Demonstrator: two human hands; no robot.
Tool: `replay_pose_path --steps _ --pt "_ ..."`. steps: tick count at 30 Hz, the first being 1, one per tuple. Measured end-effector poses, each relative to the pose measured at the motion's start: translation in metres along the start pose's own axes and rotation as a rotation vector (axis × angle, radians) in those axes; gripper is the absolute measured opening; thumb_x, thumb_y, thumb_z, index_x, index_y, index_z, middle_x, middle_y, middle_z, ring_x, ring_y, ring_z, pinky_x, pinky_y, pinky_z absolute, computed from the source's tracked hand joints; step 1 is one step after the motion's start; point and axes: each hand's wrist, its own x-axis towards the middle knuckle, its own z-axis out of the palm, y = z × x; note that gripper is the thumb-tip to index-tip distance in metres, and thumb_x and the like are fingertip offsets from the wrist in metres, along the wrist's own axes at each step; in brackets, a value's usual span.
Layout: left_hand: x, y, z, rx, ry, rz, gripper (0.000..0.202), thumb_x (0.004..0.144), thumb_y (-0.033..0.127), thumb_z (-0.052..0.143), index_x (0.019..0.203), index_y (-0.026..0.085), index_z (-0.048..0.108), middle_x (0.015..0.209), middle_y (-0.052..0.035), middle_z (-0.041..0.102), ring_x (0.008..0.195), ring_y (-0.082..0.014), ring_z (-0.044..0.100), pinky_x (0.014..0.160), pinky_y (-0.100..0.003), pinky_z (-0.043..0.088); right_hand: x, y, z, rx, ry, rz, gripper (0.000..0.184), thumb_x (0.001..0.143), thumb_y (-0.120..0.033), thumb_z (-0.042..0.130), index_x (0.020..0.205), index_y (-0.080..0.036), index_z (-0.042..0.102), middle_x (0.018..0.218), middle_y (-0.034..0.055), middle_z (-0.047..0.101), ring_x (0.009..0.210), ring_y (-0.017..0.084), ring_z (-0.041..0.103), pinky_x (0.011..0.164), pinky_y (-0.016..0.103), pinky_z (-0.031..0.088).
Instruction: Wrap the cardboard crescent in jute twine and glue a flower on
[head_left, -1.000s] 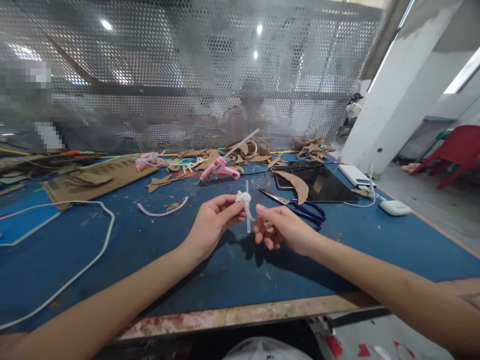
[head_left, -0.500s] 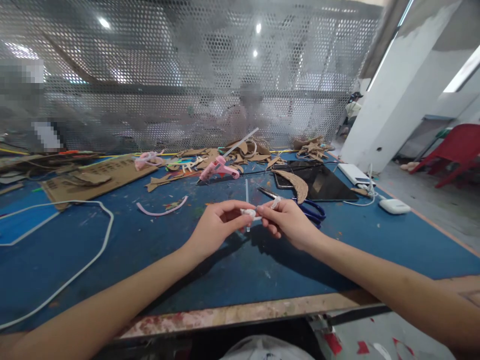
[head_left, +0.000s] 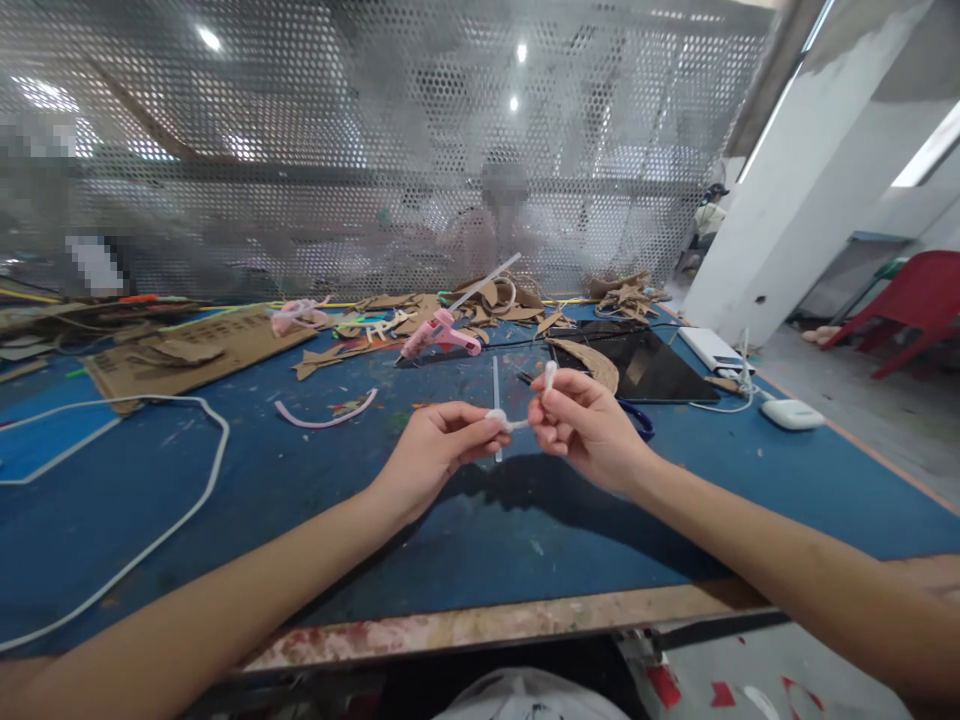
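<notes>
My left hand [head_left: 439, 452] pinches the coiled end of a white pipe cleaner [head_left: 512, 421] above the blue table [head_left: 300, 500]. Fingers of my right hand [head_left: 581, 420] are closed round the other part of the same pipe cleaner, whose free tip sticks up above the fist. The two hands are a few centimetres apart, with a short stretch of white stem between them. A clear glue stick [head_left: 496, 400] lies on the table just behind the hands.
A pink glue gun [head_left: 439, 335] lies further back among cardboard scraps [head_left: 487, 300]. Blue-handled scissors [head_left: 637, 418] and a black tablet [head_left: 645, 365] are behind my right hand. A white cable [head_left: 187, 500] loops at left, a pink strip [head_left: 326, 418] nearby. A perforated metal screen [head_left: 375, 150] backs the table.
The right hand took hold of the pipe cleaner and drew away to the right and up, stretching a short length out of the white coil held in the left hand.
</notes>
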Motion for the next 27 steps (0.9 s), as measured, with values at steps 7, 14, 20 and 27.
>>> replay_pose_path --steps 7,14,20,27 --pt "0.0 -0.002 0.002 -0.073 -0.013 0.03 0.03 0.056 0.031 0.087 0.076 0.015 0.072 0.066 -0.0004 0.073 0.06 -0.008 0.066 0.059 -0.013 0.052 0.002 0.001 -0.004 -0.364 0.058 -0.031 0.034 0.074 -0.042 0.071 0.095 -0.02 0.055 0.061 -0.0035 0.064 0.043 0.008 0.051 0.039 0.018 0.036" --pt "0.0 0.0 0.003 -0.097 -0.047 0.07 0.03 0.055 0.029 0.088 0.071 0.014 0.068 0.06 0.0006 0.07 0.054 -0.0073 0.063 0.054 -0.013 0.05 -0.002 0.002 -0.003 -0.716 0.119 -0.207 0.011 0.078 -0.029 0.066 0.081 -0.018 0.066 0.067 -0.001 0.061 0.05 0.008 0.049 0.044 0.02 0.038" --pt "-0.003 0.002 0.005 -0.099 -0.118 0.069 0.028 0.057 0.03 0.087 0.07 0.013 0.069 0.059 -0.0001 0.07 0.052 -0.0077 0.062 0.052 -0.013 0.05 -0.003 0.001 -0.008 -0.869 -0.103 -0.477 0.015 0.08 -0.009 0.06 0.081 -0.02 0.07 0.077 0.0009 0.066 0.071 0.012 0.059 0.063 0.022 0.045" --pt "-0.005 0.002 0.003 -0.091 -0.209 0.017 0.027 0.06 0.032 0.086 0.068 0.013 0.069 0.059 -0.0006 0.069 0.052 -0.0074 0.061 0.051 -0.013 0.049 0.001 -0.002 -0.017 -1.004 -0.261 -0.725 0.014 0.09 -0.014 0.055 0.088 -0.019 0.068 0.083 0.004 0.067 0.077 0.012 0.061 0.07 0.022 0.048"
